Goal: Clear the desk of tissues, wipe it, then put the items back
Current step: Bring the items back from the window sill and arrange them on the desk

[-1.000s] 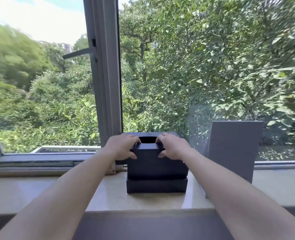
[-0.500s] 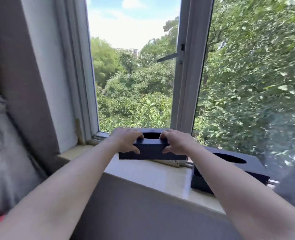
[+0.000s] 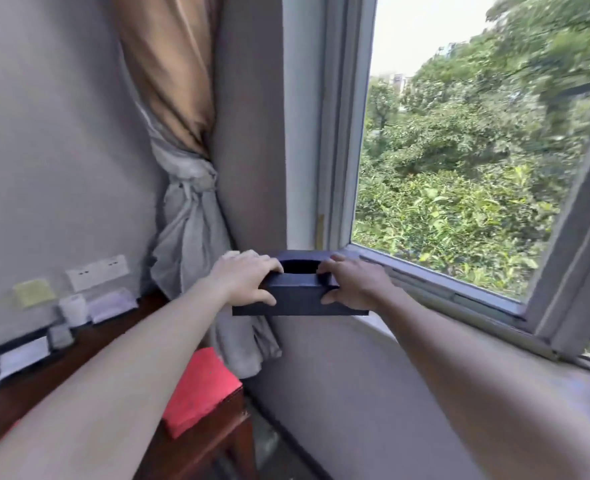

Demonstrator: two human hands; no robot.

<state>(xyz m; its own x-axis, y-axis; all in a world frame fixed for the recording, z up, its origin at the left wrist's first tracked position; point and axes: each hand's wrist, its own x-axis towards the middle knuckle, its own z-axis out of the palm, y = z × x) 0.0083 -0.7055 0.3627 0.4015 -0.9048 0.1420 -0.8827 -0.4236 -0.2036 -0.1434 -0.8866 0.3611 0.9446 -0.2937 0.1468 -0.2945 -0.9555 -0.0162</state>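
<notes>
Facing a room corner: grey wall filling the left half of the frame, window with green trees taking the right half, tied curtain hanging between them at upper centre. Noting a pale sill running under the window toward lower right. Picking out a dark wooden desk at lower left, only partly in frame, with a red flat item lying at its near corner; cloth or pad, not telling which. Spotting small white things lined along the desk's back edge against the wall, blurred; possibly tissue packs, not confirming.

Holding a dark tissue box at frame centre with both hands, apart from the desk and seemingly just off the sill's left end, in front of the curtain's lower folds. Wrapping left hand over the box's left top edge, fingers curled on top, thumb on the front face. Clamping right hand likewise on the right side. Seeing only darkness in the oval slot on top, no tissue showing.

Judging progress: box held between sill and desk, so either clearing or returning under way; not settling which. Finding no wiping cloth in either hand. Rating the desk's wiped state as untellable. Counting the setting down of this box as not yet done.
</notes>
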